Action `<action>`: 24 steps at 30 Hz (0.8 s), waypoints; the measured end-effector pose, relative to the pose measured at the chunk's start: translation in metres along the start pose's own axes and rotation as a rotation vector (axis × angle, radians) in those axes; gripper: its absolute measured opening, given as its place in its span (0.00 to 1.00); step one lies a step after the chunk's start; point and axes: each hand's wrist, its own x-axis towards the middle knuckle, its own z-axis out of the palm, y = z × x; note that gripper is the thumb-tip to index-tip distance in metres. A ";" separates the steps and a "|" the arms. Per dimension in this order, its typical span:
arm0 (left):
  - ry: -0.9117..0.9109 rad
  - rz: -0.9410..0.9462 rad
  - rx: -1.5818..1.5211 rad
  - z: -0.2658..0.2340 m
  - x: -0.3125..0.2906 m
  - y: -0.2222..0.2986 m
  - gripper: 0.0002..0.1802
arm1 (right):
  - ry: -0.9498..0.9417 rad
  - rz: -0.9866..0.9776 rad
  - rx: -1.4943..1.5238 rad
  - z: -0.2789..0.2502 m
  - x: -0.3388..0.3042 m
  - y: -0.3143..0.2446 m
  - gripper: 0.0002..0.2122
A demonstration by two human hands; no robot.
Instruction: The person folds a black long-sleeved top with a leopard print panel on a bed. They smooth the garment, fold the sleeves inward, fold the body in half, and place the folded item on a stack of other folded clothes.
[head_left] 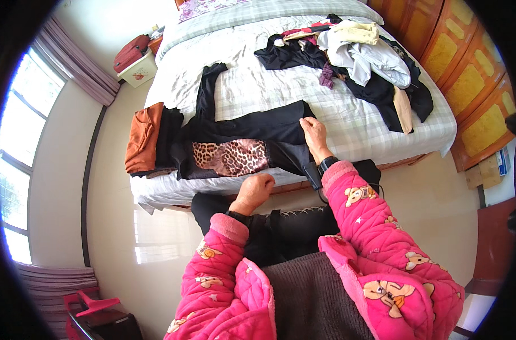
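Black garment (258,122), any lettering unreadable, is pinched by right fingers (309,123); left fingers (264,180) curl narrowly.

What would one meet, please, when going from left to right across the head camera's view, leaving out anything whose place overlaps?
Bright window → orange folded garment → left hand → right hand → wooden wardrobe.

Bright window (21,136) with mauve curtains (77,65), glossy pale floor (117,192), yellow-panelled wooden wardrobe (474,90) opposite
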 end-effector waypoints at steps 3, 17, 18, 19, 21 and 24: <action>0.176 0.012 -0.021 -0.007 0.016 0.015 0.06 | 0.013 -0.127 0.063 -0.003 -0.030 -0.030 0.10; 0.385 0.294 0.083 -0.006 0.070 0.051 0.12 | -0.449 -0.185 -0.004 -0.041 -0.081 -0.075 0.05; 0.317 0.233 0.065 -0.002 0.068 0.048 0.11 | -0.479 -0.092 0.035 -0.044 -0.079 -0.067 0.05; 0.319 0.236 0.058 0.000 0.067 0.045 0.09 | -0.461 -0.079 0.058 -0.046 -0.074 -0.055 0.06; 0.393 0.252 0.032 0.001 0.061 0.040 0.09 | -0.400 -0.127 0.100 -0.051 -0.050 -0.025 0.08; 0.438 0.226 -0.005 -0.004 0.046 0.040 0.09 | -0.089 0.105 0.048 -0.057 0.016 0.035 0.11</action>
